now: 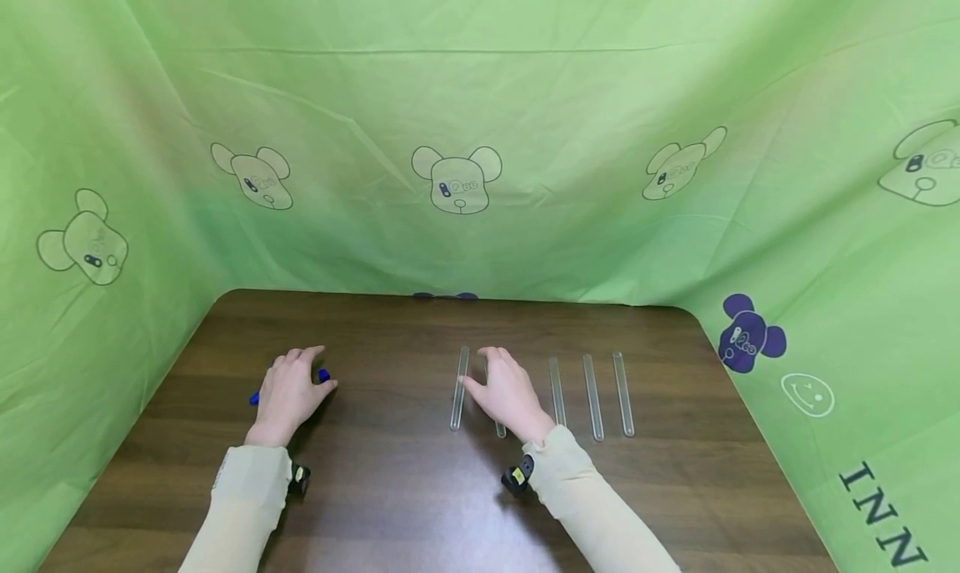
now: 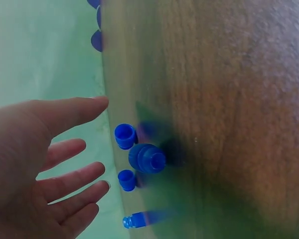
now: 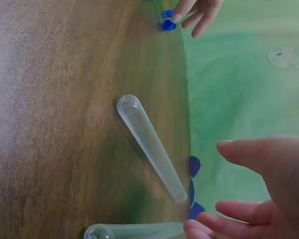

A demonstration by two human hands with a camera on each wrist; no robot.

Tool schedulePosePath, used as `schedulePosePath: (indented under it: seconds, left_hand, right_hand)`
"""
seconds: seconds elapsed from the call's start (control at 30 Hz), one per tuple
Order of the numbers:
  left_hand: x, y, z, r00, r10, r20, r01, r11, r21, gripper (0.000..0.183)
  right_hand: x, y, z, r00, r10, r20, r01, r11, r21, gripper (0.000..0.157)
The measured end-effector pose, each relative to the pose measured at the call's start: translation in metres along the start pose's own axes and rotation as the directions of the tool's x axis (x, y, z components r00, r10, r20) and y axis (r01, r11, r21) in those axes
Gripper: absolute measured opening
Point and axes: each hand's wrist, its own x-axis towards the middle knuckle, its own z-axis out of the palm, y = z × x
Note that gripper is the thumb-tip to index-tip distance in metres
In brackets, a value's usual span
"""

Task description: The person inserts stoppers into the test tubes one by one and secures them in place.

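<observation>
My left hand (image 1: pixel 288 394) hovers at the left of the table with thumb and fingers spread, holding nothing. Beneath and around it are several blue tube caps (image 1: pixel 323 374), partly hidden by the hand in the head view. The left wrist view shows a larger ribbed cap (image 2: pixel 147 158) beside smaller ones, apart from the fingers. Right of centre, my right hand (image 1: pixel 512 394) is above the clear test tubes, thumb apart from the fingers, its grasp empty. The leftmost tube (image 1: pixel 460 389) lies by the thumb; the second tube (image 1: pixel 500 429) is partly covered by the hand.
Three more test tubes (image 1: pixel 592 396) lie roughly parallel to the right of the right hand. The brown wooden table (image 1: pixel 390 490) has rounded far corners. A green printed cloth (image 1: pixel 457 81) hangs around its back and sides. Each wrist carries a small black camera (image 1: pixel 518 475).
</observation>
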Motion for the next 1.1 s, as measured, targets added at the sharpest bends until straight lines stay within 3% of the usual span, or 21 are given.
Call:
schedulePosePath:
  seconds: [0.37, 0.57, 0.83, 1.1]
  left_hand:
    - [0.003, -0.002, 0.008, 1.0, 0.004, 0.019, -0.003, 0.999, -0.042, 0.048]
    - [0.003, -0.004, 0.01, 0.999, -0.001, 0.033, 0.002, 0.999, -0.042, 0.038]
    - [0.005, -0.007, 0.01, 0.999, -0.004, 0.052, 0.005, 1.0, -0.017, 0.027]
    - [0.008, -0.007, 0.007, 0.997, -0.015, 0.081, 0.017, 1.0, -0.017, 0.018]
  right_hand:
    - [0.0, -0.004, 0.004, 0.999, -0.022, 0.029, 0.022, 0.999, -0.023, 0.048]
    - [0.003, -0.008, 0.011, 0.999, -0.035, 0.025, 0.038, 0.995, -0.098, 0.044]
    - [0.008, -0.014, 0.02, 1.0, 0.023, 0.021, -0.021, 0.992, -0.122, 0.04]
    - [0.011, -0.016, 0.025, 0.997, 0.067, 0.028, -0.063, 0.988, -0.139, 0.045]
